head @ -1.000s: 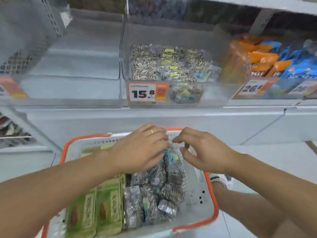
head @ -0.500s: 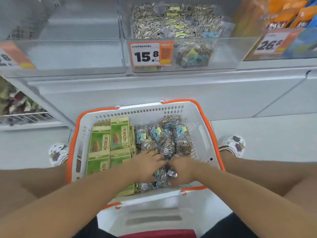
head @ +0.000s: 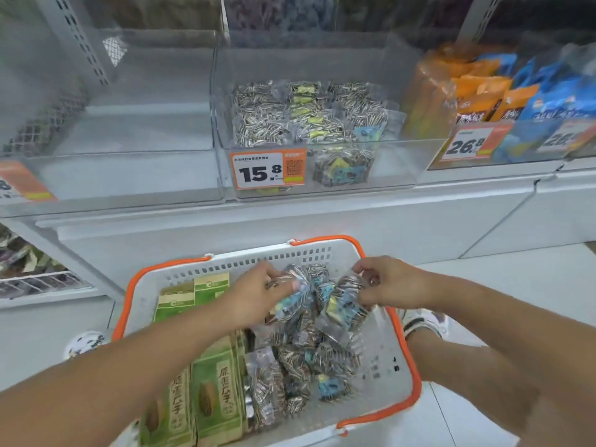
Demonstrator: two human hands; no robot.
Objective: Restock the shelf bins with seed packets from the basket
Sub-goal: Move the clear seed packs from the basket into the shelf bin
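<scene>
Clear seed packets (head: 309, 359), striped sunflower seeds showing through the plastic, lie heaped in the right half of the white basket (head: 383, 359) with its orange rim, and both hands are in among them at the far end. The left hand (head: 258, 295) has its fingers curled round one packet at the top of the heap, thumb pressed on its face; the right hand (head: 390, 285) pinches the upper edge of another packet (head: 346, 298) between thumb and fingers, lifting it slightly from the pile. Beside the clear packets, filling the basket's left half, stand green boxed packets (head: 213, 391) in rows. The basket sits low in front of the person, with a patterned shoe (head: 85, 341) visible on the floor at its left and another at its right. Above, on the shelf, the middle clear bin (head: 396, 162) holds more of the same striped packets toward its back and one against the front wall, next to an orange price tag (head: 269, 169) reading 15.8. The bin to its left (head: 129, 175) shows only its bare floor. To the right, orange and blue bags (head: 516, 91) crowd another bin.
</scene>
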